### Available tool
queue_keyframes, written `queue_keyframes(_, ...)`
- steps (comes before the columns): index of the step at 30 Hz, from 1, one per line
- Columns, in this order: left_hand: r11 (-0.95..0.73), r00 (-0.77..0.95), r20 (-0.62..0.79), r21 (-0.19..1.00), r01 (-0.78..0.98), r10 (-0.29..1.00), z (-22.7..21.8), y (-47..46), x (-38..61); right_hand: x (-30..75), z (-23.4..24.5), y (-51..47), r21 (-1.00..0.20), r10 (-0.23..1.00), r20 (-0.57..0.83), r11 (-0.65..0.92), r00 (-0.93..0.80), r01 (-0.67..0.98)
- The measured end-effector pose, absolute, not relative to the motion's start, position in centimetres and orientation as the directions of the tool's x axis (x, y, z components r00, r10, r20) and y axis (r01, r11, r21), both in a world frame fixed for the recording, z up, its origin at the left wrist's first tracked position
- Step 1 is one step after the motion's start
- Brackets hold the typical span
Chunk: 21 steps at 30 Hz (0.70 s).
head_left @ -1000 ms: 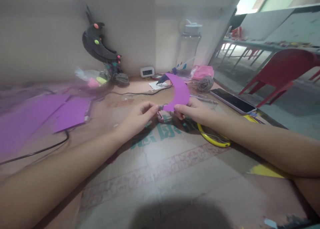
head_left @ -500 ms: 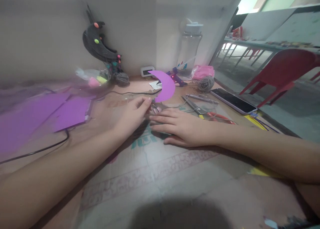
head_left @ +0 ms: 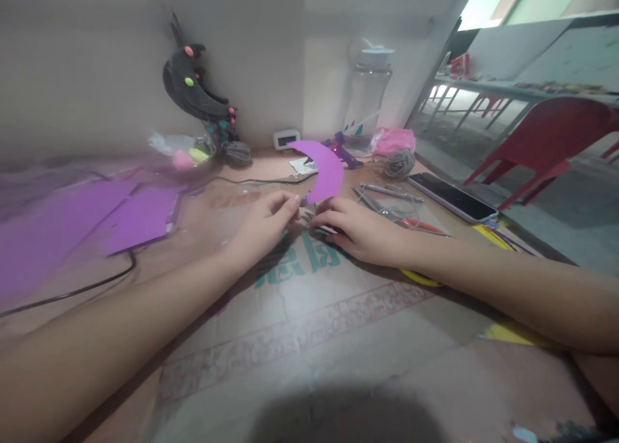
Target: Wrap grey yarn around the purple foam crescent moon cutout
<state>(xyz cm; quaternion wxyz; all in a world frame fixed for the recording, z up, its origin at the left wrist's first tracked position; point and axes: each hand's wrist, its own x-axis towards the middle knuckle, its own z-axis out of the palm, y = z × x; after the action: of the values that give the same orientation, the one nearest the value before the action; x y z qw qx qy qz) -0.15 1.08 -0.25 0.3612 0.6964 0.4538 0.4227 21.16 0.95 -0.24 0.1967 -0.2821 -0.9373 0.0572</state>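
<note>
A purple paper crescent (head_left: 329, 171) stands tilted in front of me, its lower tip between my hands. My left hand (head_left: 268, 222) is closed, thumb and fingers pinching at that lower tip, where a small grey bit shows. My right hand (head_left: 355, 231) is just to the right, its fingers curled inward below the crescent; what they hold, if anything, is too blurred to make out. Behind my right hand lie scissors (head_left: 420, 226) with orange-red handles, a pen (head_left: 391, 192) and loose grey yarn strands.
Purple sheets (head_left: 140, 220) and a black cable (head_left: 72, 293) lie at left. A dark decorated crescent (head_left: 181, 91) leans on the wall. At the back are a glue gun (head_left: 344, 153), a clear bottle (head_left: 370, 95) and a yarn ball (head_left: 399, 163); a phone (head_left: 452, 196) lies at right.
My right hand has gone from flat, stretched fingers to curled ones and shifted slightly right and up. The crescent has moved a little right and down, with my left hand still at its tip.
</note>
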Motion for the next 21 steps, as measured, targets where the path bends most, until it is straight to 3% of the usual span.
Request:
queue_keyframes(3,-0.338,0.225,0.272,0.875,0.347,0.936,-0.2,1.0,-0.1,21.2,-0.3,1.1,-0.196,0.563,0.284,0.826,-0.776,0.528)
queue_keyframes(8,-0.355,0.238,0.286,0.872,0.336,0.928,0.0,0.9,-0.1,21.3,-0.6,1.0,-0.12,0.479,0.369,0.874,-0.796,0.471)
queue_keyframes(14,-0.358,0.226,0.294,0.868,0.343,0.929,0.1,0.8,-0.1,21.7,-1.3,1.3,-0.041,0.505,0.358,0.849,-0.785,0.527)
queue_keyframes(18,-0.327,0.205,0.266,0.868,0.375,0.942,0.1,0.8,-0.2,21.8,-1.2,1.3,-0.118,0.551,0.337,0.829,-0.764,0.546)
queue_keyframes(21,-0.318,0.203,0.256,0.861,0.397,0.945,-0.2,1.0,-0.4,21.8,-0.6,0.8,-0.199,0.565,0.404,0.822,-0.719,0.533)
